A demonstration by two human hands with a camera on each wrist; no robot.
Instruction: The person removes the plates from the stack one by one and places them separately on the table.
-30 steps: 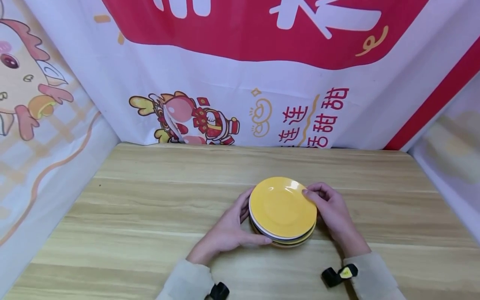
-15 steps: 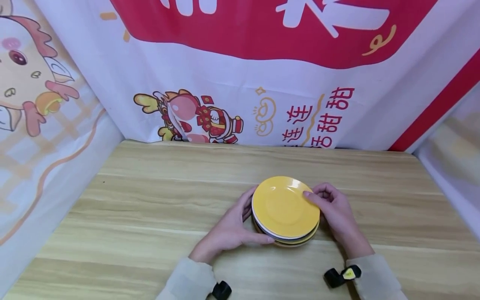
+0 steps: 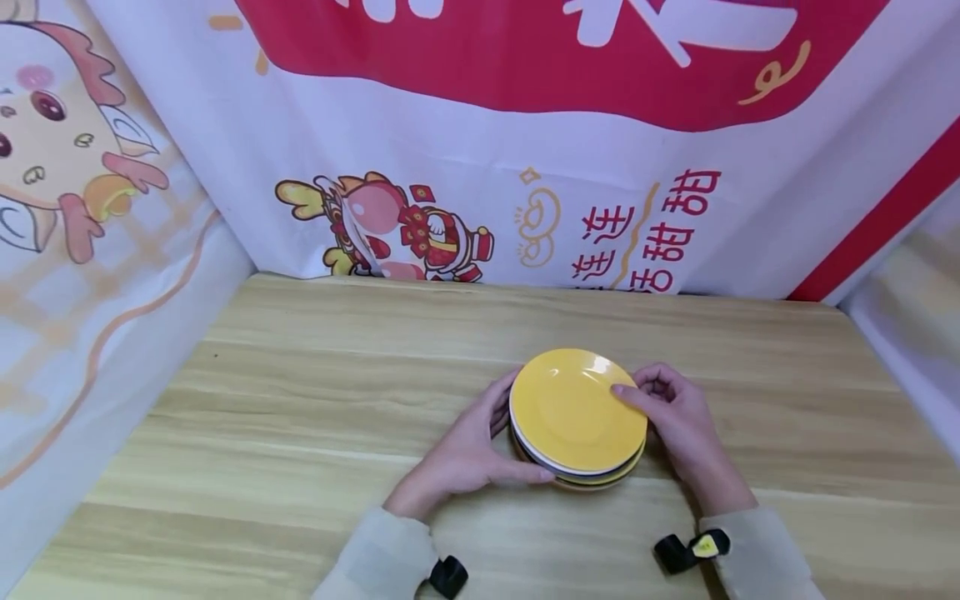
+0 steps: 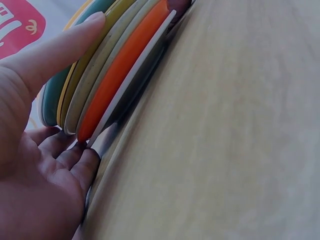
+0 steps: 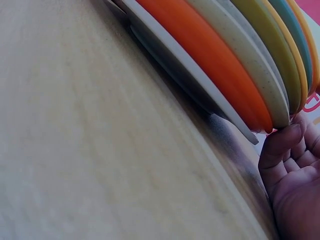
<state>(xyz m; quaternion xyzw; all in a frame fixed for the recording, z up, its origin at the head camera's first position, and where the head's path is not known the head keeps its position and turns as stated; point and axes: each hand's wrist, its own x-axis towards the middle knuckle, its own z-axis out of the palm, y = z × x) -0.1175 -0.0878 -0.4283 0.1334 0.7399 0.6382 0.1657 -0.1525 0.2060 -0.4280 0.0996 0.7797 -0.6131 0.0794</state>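
A stack of several round plates (image 3: 579, 410) stands on the table, a glossy yellow plate on top. Side-on in the left wrist view, the stack's rims show teal, olive, beige, an orange plate (image 4: 120, 72) and a pale one at the bottom. My left hand (image 3: 468, 450) holds the stack's left side, thumb along the front rims and fingers curled round the far left edge. My right hand (image 3: 675, 417) grips the right edge, its thumb lying on the top yellow plate's rim. Bent fingers (image 5: 285, 142) touch the lower rims in the right wrist view.
The wooden table (image 3: 300, 400) spreads around the stack. A printed white and red cloth (image 3: 450, 133) hangs along its back edge, with another printed cloth (image 3: 67, 250) on the left side. Black wrist cameras (image 3: 448, 577) sit at the sleeves.
Both hands keep the same hold on the plate stack. The head view has shifted slightly, so everything appears a little further right.
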